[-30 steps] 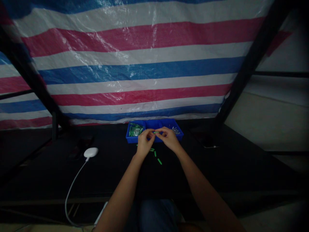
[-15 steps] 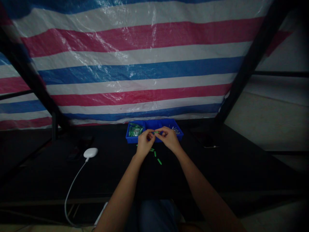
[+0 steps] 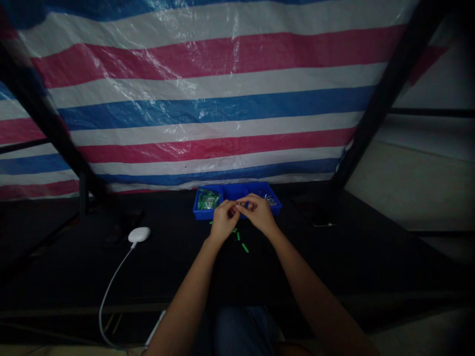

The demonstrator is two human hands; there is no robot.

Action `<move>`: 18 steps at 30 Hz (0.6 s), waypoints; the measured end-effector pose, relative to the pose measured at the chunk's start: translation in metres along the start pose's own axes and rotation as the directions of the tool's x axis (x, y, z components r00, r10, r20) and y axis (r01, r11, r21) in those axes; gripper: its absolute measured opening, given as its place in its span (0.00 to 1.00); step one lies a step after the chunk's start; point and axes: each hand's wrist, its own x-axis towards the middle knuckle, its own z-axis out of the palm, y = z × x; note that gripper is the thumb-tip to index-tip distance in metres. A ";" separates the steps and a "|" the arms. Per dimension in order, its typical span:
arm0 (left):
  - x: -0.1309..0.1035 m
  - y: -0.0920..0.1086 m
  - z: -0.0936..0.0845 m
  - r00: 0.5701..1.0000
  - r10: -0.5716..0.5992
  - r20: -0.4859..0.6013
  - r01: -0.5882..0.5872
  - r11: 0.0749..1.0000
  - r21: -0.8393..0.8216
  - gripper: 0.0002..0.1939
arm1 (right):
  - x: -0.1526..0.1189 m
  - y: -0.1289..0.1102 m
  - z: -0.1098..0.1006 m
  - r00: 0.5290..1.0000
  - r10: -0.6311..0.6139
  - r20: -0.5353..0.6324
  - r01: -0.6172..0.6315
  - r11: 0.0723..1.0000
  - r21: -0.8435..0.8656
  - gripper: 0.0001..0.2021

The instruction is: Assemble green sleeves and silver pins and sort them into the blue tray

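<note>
My left hand [image 3: 223, 220] and my right hand [image 3: 259, 213] meet fingertip to fingertip above the front of a blue tray [image 3: 204, 215]. Pinched between them is a small green plastic plug [image 3: 239, 203], mostly hidden by the fingers. Both hands are closed on it. Several similar green plugs lie on the black table below the hands, among them one with a pointed end [image 3: 245, 247]. Green pieces in clear bags [image 3: 208, 200] fill the tray's left compartment. In the right compartment are thin metal pieces that look like screws [image 3: 271, 200].
A white rounded device [image 3: 139, 234] with a cable [image 3: 111, 289] sits on the left of the black table [image 3: 178, 257]. Dark flat objects lie near it, and a phone-like slab [image 3: 323, 220] rests at right. Striped sheeting [image 3: 215, 109] hangs behind, between dark posts.
The green plug shows less between my fingertips now, and my fingers have closed together around it slightly. The tray and the loose plugs on the table stay where they were.
</note>
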 end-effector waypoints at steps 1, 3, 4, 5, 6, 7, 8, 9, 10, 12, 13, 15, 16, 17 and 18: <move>0.000 0.000 0.000 1.000 0.001 0.000 -0.001 1.000 0.002 0.06 | 0.000 0.000 0.000 1.000 0.001 0.000 -0.001 1.000 0.002 0.07; 0.000 0.001 -0.001 1.000 0.000 0.001 0.000 1.000 0.004 0.06 | 0.000 -0.001 0.000 1.000 0.002 0.001 -0.002 1.000 0.003 0.07; 0.000 0.000 -0.001 1.000 -0.001 0.001 0.001 1.000 0.004 0.06 | 0.000 -0.001 0.000 1.000 0.003 0.003 -0.003 1.000 0.003 0.07; 0.000 0.000 -0.001 1.000 0.000 0.001 0.000 1.000 0.004 0.06 | 0.000 -0.002 0.000 1.000 0.005 0.005 -0.005 1.000 0.003 0.07; 0.000 -0.001 0.000 1.000 0.001 0.000 -0.001 1.000 0.002 0.07 | 0.000 -0.002 0.000 1.000 0.006 0.007 -0.006 1.000 0.002 0.07; 0.000 -0.001 0.000 1.000 0.004 -0.003 -0.004 1.000 0.000 0.07 | 0.000 -0.002 -0.001 1.000 0.006 0.008 -0.006 1.000 0.002 0.08; -0.001 -0.002 0.000 1.000 0.006 -0.005 -0.006 1.000 -0.002 0.06 | 0.000 -0.002 -0.001 1.000 0.004 0.008 -0.004 1.000 0.002 0.08; -0.001 -0.002 0.000 1.000 0.007 -0.008 -0.007 1.000 -0.004 0.06 | 0.000 -0.002 -0.001 1.000 0.002 0.006 -0.002 1.000 0.003 0.08; -0.001 -0.002 0.000 1.000 0.007 -0.012 -0.007 1.000 -0.006 0.06 | 0.000 -0.002 -0.001 1.000 -0.001 0.005 0.001 1.000 0.003 0.07; -0.001 -0.002 0.001 1.000 0.005 -0.017 -0.005 1.000 -0.009 0.06 | -0.001 -0.003 -0.001 1.000 -0.006 0.004 0.006 1.000 0.001 0.07; -0.001 -0.002 0.001 1.000 0.003 -0.018 -0.004 1.000 -0.011 0.07 | -0.001 -0.003 -0.001 1.000 -0.007 0.004 0.007 1.000 0.000 0.07; -0.001 -0.001 0.001 1.000 -0.002 -0.017 0.002 1.000 -0.015 0.08 | -0.001 -0.003 -0.001 1.000 -0.004 -0.002 0.004 1.000 0.000 0.07; -0.001 -0.001 0.001 1.000 -0.005 -0.018 0.005 1.000 -0.017 0.08 | -0.001 -0.002 -0.001 1.000 0.000 -0.008 0.000 1.000 0.002 0.07; -0.001 -0.001 0.001 1.000 -0.008 -0.020 0.007 1.000 -0.018 0.08 | -0.001 -0.002 0.000 1.000 0.007 -0.014 -0.007 1.000 0.004 0.07; -0.001 -0.001 0.001 1.000 -0.008 -0.021 0.007 1.000 -0.020 0.08 | -0.001 -0.001 0.000 1.000 0.015 -0.019 -0.015 1.000 0.006 0.08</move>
